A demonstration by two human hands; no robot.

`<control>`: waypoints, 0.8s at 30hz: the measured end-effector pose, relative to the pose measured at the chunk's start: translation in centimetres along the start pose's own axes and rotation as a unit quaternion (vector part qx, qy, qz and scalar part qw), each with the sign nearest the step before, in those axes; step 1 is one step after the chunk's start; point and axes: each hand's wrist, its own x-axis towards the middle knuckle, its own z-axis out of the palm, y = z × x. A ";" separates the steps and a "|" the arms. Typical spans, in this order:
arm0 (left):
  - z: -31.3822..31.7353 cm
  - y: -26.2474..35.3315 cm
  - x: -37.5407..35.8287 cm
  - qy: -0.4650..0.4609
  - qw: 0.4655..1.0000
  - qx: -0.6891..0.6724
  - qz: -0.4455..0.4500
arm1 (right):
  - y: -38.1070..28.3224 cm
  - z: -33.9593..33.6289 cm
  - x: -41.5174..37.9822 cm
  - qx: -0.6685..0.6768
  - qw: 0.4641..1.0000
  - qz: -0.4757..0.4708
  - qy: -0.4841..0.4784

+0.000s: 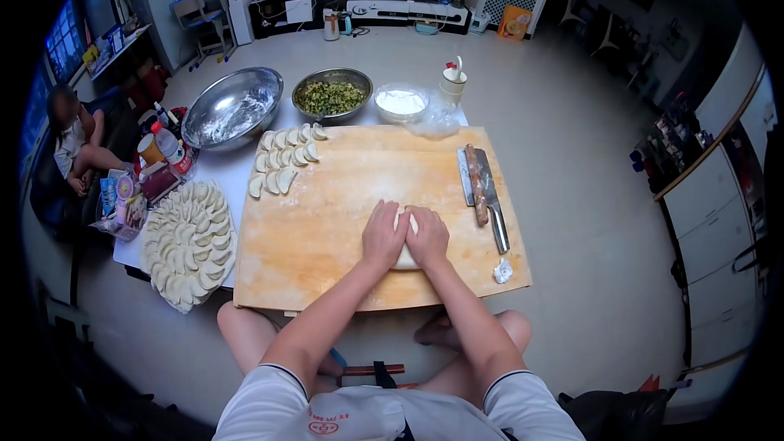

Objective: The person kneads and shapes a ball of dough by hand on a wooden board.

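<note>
Dough (406, 258) lies on the wooden board (310, 269), directly beneath the left hand (383, 237) and right hand (429, 238), which hold it side by side, partly closed, fingers gently curled. Pressing well likely calls for even weight through both palms, clear of the cleaver (489, 189) to their right and dumplings (286, 180) ahead on their left.

board (302, 249) lit, right background dim | sheen: steel basin (214, 111) | fisheye bowing, black edges
</note>
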 end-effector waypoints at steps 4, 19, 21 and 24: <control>0.6 0.1 1.1 -0.010 1.000 0.011 -0.018 | 1.0 0.1 2.0 -0.005 0.996 0.047 -0.073; -9.6 6.1 -6.7 0.039 0.997 0.048 0.036 | -5.7 -4.1 -6.5 0.017 0.997 -0.044 0.059; -6.8 3.1 -6.2 -0.016 0.998 0.004 0.053 | -5.2 -1.9 -7.2 -0.004 0.995 -0.011 0.101; -4.6 1.5 -4.6 -0.084 0.994 -0.062 -0.021 | -3.4 0.1 -6.0 0.010 0.997 0.021 0.079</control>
